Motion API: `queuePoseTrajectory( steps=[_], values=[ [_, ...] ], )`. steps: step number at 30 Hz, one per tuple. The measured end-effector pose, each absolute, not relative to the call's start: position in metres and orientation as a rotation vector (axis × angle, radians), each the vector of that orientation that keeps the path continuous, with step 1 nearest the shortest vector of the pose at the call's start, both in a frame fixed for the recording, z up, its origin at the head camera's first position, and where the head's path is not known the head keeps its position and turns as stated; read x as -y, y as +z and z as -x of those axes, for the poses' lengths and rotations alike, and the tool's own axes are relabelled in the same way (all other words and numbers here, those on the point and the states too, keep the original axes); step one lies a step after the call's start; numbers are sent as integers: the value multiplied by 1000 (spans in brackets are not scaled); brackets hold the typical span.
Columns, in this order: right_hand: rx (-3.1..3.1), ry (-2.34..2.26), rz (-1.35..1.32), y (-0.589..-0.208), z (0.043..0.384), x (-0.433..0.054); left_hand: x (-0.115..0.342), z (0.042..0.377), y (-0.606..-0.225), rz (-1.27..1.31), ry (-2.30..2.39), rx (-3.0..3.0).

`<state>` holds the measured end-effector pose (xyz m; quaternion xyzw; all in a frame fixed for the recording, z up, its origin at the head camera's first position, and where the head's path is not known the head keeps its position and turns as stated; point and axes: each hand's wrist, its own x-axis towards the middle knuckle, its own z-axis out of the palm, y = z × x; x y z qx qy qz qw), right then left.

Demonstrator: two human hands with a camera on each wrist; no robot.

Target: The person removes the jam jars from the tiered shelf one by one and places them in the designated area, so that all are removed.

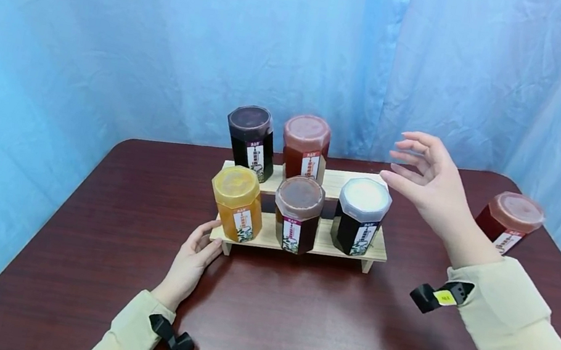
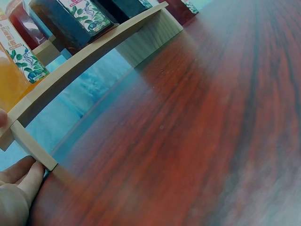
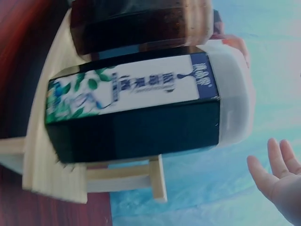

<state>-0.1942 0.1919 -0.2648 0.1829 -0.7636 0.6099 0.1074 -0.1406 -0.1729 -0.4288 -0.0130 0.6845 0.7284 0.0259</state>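
A two-tier wooden rack point(image 1: 323, 245) holds several jars with labels. My left hand point(image 1: 192, 262) grips its front left corner, and in the left wrist view the fingers point(image 2: 30, 181) lie against the rack's leg. Right beside that hand stands the yellow jar point(image 1: 237, 205). A brown-lidded jar point(image 1: 298, 215) and a dark jar with a white lid point(image 1: 359, 220) share the lower tier. My right hand point(image 1: 433, 183) hovers in the air right of the rack, fingers spread and bent, holding nothing. The white-lidded jar point(image 3: 136, 108) is nearest to it.
On the upper tier stand a dark purple jar point(image 1: 251, 138) at the left and a red jar point(image 1: 306, 145) in its middle. Another red jar point(image 1: 510, 222) stands on the dark wooden table point(image 1: 286, 332) at the right, partly behind my right forearm. Blue curtains point(image 1: 281, 44) hang behind.
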Motion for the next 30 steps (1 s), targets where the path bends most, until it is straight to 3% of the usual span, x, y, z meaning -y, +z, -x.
queuePoseTrajectory(
  steps=[30],
  values=[
    [2677, 1647, -557, -249, 219, -135, 172, 141, -430, 65, 2252, -2147]
  ],
)
